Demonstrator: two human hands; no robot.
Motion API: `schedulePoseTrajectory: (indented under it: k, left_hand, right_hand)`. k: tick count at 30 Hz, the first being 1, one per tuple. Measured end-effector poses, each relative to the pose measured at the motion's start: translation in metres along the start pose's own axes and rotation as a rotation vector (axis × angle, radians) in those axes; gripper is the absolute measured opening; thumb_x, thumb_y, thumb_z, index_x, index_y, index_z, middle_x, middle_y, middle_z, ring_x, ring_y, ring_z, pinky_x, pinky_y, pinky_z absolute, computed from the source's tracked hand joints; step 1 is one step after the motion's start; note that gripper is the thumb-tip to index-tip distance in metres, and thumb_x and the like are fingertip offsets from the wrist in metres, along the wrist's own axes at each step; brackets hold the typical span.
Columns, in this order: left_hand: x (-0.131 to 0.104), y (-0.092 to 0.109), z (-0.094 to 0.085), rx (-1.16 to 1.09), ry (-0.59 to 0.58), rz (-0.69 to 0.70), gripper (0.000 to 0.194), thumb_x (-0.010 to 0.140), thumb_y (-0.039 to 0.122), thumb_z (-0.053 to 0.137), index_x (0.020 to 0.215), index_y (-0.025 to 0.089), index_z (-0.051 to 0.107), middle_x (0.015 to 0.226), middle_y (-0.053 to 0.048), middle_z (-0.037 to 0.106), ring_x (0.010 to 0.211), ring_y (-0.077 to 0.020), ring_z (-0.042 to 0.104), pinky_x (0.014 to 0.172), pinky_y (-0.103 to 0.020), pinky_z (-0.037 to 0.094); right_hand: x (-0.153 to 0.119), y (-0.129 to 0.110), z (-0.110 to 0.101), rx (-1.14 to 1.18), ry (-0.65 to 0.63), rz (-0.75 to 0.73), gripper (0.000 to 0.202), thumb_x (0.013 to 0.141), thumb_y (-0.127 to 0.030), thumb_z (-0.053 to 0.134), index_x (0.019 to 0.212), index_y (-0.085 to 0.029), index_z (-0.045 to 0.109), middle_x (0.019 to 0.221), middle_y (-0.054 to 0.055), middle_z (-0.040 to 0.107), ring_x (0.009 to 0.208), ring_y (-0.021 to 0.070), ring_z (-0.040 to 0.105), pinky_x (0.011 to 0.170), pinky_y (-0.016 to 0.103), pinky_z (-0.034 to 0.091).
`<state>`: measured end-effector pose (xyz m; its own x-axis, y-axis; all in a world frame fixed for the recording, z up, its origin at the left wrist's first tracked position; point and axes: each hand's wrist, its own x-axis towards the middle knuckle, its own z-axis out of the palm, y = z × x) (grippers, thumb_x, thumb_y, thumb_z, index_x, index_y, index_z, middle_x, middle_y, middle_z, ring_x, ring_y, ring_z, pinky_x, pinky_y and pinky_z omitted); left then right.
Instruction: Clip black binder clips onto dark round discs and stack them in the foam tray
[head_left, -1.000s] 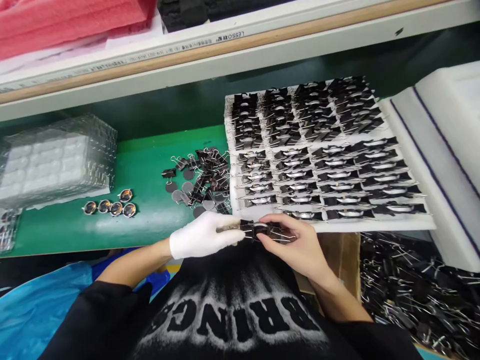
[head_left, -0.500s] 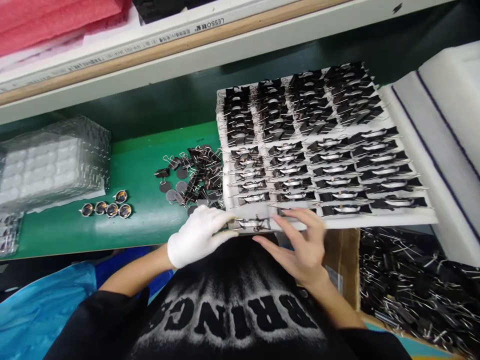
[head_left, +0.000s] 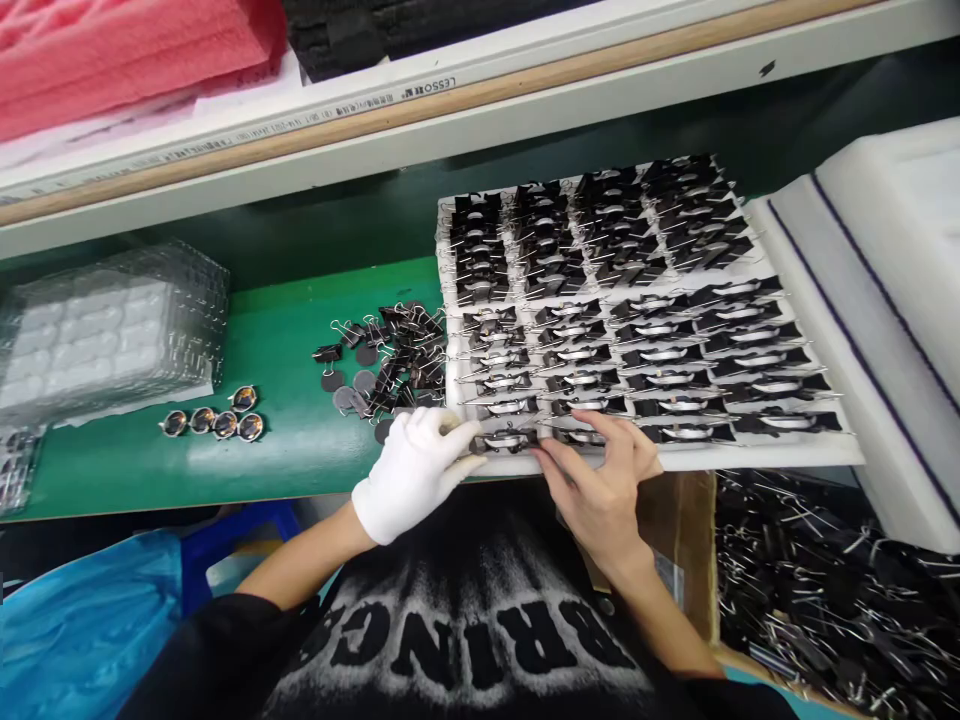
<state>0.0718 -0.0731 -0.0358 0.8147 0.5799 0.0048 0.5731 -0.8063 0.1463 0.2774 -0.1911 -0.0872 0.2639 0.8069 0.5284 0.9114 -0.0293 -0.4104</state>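
A clipped watch piece (head_left: 506, 439) lies at the near left corner of the white foam tray (head_left: 757, 455). My left hand (head_left: 412, 468), in a white glove, pinches the left end of this piece between thumb and forefinger. My bare right hand (head_left: 600, 480) has its thumb and forefinger closed at the piece's right end. Rows of similar pieces with black binder clips (head_left: 664, 355) fill the tray beyond both hands. Left of the tray lies a pile of loose binder clips (head_left: 409, 350) with grey discs (head_left: 365, 382).
Several round watch parts (head_left: 225, 424) sit on the green table (head_left: 300, 450). Stacked clear plastic trays (head_left: 97, 330) stand at the left, white foam blocks (head_left: 885, 300) at the right. A box of binder clips (head_left: 825, 580) is at the lower right. A shelf edge (head_left: 360, 130) crosses above.
My left hand has moved slightly right. My right hand's thumb and forefinger have closed in on the right end of the clipped piece, which now rests lined up in the near row.
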Motion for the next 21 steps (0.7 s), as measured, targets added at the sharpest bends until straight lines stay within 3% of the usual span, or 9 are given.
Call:
schedulePoseTrajectory:
  k: [9,16,18,21]
  left_hand:
    - [-0.005,-0.003,0.018,-0.053,0.066,-0.052,0.037,0.099,0.049,0.058,0.127,0.025,0.066,0.106,-0.008,0.066,0.095,-0.0247,0.058,0.082,-0.039,0.038]
    - [-0.002,0.002,0.036,-0.046,0.276,-0.042,0.033,0.096,0.047,0.064,0.113,0.019,0.069,0.092,-0.008,0.069,0.088,-0.0227,0.063,0.080,-0.036,0.041]
    - [-0.004,0.002,0.038,-0.052,0.275,-0.036,0.032,0.097,0.047,0.063,0.113,0.020,0.069,0.094,-0.008,0.070,0.087,-0.0221,0.064,0.080,-0.036,0.042]
    - [-0.008,0.001,0.038,-0.072,0.265,-0.039,0.034,0.097,0.046,0.063,0.120,0.021,0.067,0.110,-0.010,0.071,0.094,-0.0228,0.066,0.082,-0.036,0.044]
  right_hand:
    - [0.004,-0.001,-0.001,-0.045,-0.021,-0.043,0.006,0.088,-0.021,0.077,0.091,-0.025,0.074,0.128,0.011,0.061,0.124,0.0355,0.051,0.100,0.055,0.040]
    - [0.006,0.001,-0.006,-0.057,-0.035,-0.019,0.005,0.088,-0.021,0.077,0.084,-0.023,0.074,0.129,0.011,0.060,0.125,0.0364,0.050,0.102,0.055,0.036]
    - [0.007,0.002,-0.008,-0.060,-0.043,-0.009,0.003,0.088,-0.024,0.077,0.089,-0.023,0.074,0.129,0.012,0.059,0.126,0.0370,0.049,0.103,0.055,0.036]
    - [0.011,0.006,-0.010,-0.102,-0.129,-0.025,0.022,0.091,-0.031,0.074,0.112,-0.026,0.074,0.143,0.016,0.048,0.133,0.0409,0.042,0.104,0.058,0.036]
